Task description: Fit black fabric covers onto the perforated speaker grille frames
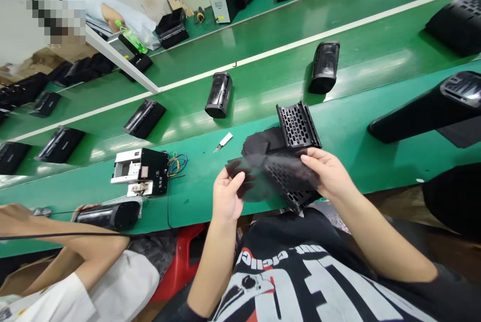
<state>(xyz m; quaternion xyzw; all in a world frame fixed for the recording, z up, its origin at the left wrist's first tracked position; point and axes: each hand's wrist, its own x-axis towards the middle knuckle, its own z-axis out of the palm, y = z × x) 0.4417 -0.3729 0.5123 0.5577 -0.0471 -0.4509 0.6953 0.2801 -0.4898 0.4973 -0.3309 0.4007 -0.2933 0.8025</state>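
Note:
Between my hands stretches a thin, see-through black mesh sheet (255, 182). My left hand (228, 194) pinches its left end between thumb and fingers. At the other end my right hand (328, 174) grips the sheet the same way. Through and below the sheet shows a perforated black plastic grille (300, 198), lying at the table's near edge. Another perforated black grille (298, 124) stands just beyond my right hand. Beside it lies a pile of dark sheets (259, 142), partly hidden by the sheet I hold.
A small white-and-black machine (154, 172) with coiled wires sits to the left. Near it lies a white tool (224, 141). Black speaker-like housings (219, 95) line the green conveyor (263, 81). At left a co-worker's arm (75, 242) reaches to a housing; another person works across.

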